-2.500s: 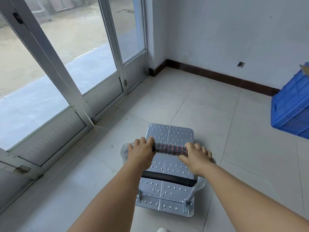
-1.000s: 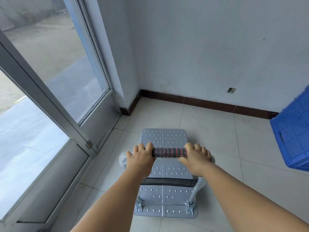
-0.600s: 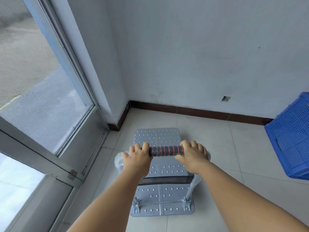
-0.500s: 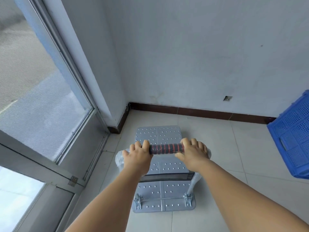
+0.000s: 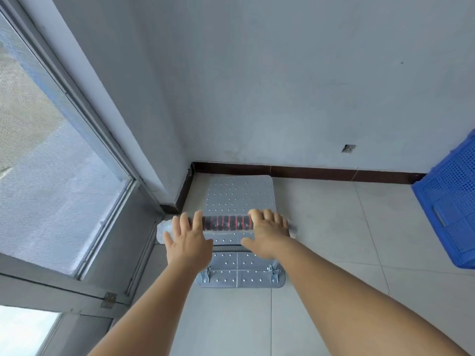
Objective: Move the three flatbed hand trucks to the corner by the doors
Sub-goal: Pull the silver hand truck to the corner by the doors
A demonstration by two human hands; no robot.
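Since the earlier shots the cart (image 5: 240, 199) has rolled forward into the corner, and both hands have let go of the bar they were wrapped around half a second ago. Its far edge now sits right up against the dark baseboard (image 5: 321, 172) under the white wall (image 5: 295, 86), with its left side close to the wall stub beside the glass door (image 5: 51, 160). It's standing flat on the tiled floor (image 5: 334, 227), dotted metal deck facing up. Off on the right edge there's a blue crate (image 5: 452, 209), well apart from the cart. The handle (image 5: 226, 223), black with red rings, runs across above the deck. Left hand (image 5: 187, 242) is spread wide, grip released, fingertips just at the bar's left end. Right hand (image 5: 267, 237) is the same deal, fingers loose and flat over the right end, not closed around anything.
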